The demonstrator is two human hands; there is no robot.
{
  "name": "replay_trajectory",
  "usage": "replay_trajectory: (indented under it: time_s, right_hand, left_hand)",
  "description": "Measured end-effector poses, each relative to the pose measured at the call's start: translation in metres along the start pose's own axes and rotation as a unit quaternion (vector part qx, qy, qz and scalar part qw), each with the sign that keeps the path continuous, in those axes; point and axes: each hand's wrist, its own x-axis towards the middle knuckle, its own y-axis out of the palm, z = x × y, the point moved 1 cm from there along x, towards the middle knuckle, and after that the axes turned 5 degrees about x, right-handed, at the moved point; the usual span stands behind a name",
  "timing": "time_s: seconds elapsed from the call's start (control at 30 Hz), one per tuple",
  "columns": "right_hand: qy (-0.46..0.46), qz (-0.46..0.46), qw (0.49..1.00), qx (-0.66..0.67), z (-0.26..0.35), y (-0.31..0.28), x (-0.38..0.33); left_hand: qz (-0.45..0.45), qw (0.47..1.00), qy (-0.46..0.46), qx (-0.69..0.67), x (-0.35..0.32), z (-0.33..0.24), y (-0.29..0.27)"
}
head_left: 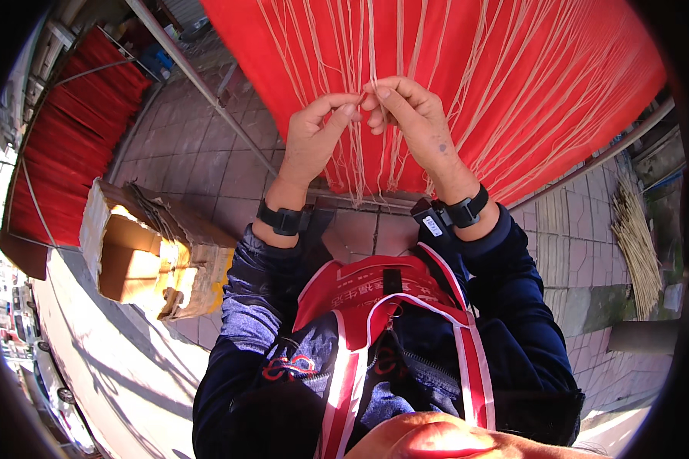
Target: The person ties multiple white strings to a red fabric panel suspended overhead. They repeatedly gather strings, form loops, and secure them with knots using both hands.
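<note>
In front of me hangs a broad red cloth (444, 53) with many thin pale strings (478, 84) running down over it. Both hands meet near its middle, fingertips almost touching. My left hand (318, 134) pinches a strand between thumb and forefinger. My right hand (417, 115) is closed on the pale strings (372, 46) that come down from above, thumb against forefinger. Below the hands the loose string ends dangle near the cloth's lower edge. Exactly which strand each hand grips is hidden by the fingers.
An open cardboard box (164, 252) stands at the left on paved ground. Metal poles (199, 80) flank the cloth. Another red cloth (80, 122) hangs at far left. A bundle of thin sticks (635, 249) lies at the right. Parked cars (57, 398) show at lower left.
</note>
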Motion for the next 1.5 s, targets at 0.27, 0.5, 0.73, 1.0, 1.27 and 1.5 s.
replay_trajectory:
  time_s: [0.27, 0.5, 0.73, 1.0, 1.27, 1.5]
  right_hand:
    - [0.015, -0.024, 1.0, -0.012, 0.0, 0.002, -0.001]
    - [-0.045, -0.04, 0.995, -0.077, 0.008, -0.001, 0.003]
    - [-0.007, -0.059, 0.994, -0.093, 0.008, -0.009, 0.004]
    - [0.002, -0.099, 0.994, -0.053, 0.002, -0.014, 0.004]
    - [0.007, -0.111, 0.994, 0.004, -0.001, -0.012, -0.001]
    - [-0.007, -0.092, 0.996, 0.004, -0.002, -0.01, -0.003]
  left_hand:
    - [-0.06, 0.995, -0.001, -0.077, 0.007, -0.017, 0.011]
    - [-0.036, 0.994, -0.016, -0.099, 0.025, -0.032, 0.021]
    - [-0.077, 0.995, -0.018, -0.061, 0.026, -0.035, 0.028]
    - [-0.128, 0.989, -0.04, -0.065, 0.024, -0.023, 0.025]
    - [-0.109, 0.969, -0.102, -0.196, 0.024, -0.017, 0.025]
    - [-0.093, 0.978, -0.065, -0.173, 0.024, -0.027, 0.034]
